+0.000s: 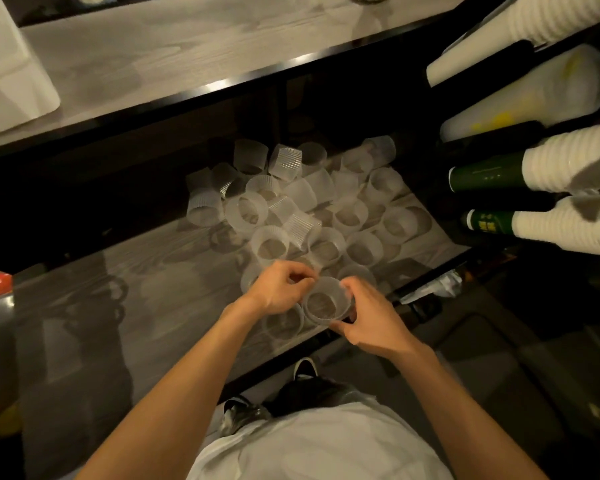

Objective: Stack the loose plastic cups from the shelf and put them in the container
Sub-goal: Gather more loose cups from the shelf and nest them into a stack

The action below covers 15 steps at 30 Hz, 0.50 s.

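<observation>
Early in the stacking: right hand [371, 323] fingers [343, 329] grasping one plastic cup [327, 301] at the shelf [125, 299] edge, left hand [279, 289] fingers pinched at its rim, loose cups [291, 209] beyond; next, probably nesting it into another.

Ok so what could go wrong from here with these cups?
The right hand grips a thin clear cup right at the shelf edge, so a slip could send it to the floor. The left hand hovers over the crowded loose cups, some tipped on others, and a nudge might topple several.
</observation>
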Available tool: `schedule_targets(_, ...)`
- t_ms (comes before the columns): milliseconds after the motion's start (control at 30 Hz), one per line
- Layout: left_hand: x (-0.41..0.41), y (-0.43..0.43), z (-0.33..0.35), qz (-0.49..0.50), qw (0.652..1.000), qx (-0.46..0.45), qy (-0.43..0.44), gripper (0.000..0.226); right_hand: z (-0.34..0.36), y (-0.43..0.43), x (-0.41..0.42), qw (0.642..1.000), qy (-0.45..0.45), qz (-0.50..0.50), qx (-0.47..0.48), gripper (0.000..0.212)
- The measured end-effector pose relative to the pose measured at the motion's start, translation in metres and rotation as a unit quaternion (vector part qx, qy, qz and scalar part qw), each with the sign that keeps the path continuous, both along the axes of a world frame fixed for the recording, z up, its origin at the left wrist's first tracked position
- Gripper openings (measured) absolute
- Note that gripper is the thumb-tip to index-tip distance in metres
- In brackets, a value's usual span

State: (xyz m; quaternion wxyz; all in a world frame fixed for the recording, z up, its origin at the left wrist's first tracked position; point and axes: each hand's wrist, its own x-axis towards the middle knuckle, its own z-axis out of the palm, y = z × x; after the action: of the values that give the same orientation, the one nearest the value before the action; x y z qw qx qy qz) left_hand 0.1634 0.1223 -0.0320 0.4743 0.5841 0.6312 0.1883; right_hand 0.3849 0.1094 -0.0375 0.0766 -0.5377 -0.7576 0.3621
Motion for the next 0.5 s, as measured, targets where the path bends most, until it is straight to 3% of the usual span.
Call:
schedule_targets(300, 0.005, -0.006, -0.011, 0.038, 0.996, 0.049, 0.067, 0.019, -0.01, -0.002, -0.007, 0.999, -0.052, 0.006, 0.009, 0.059)
schedule_targets(500, 0.007, -0.004, -0.007, 0.057, 0.993, 0.013, 0.102, 0.028, -0.012, -0.002, -0.011, 0.997, -0.078, -0.004, 0.007, 0.068)
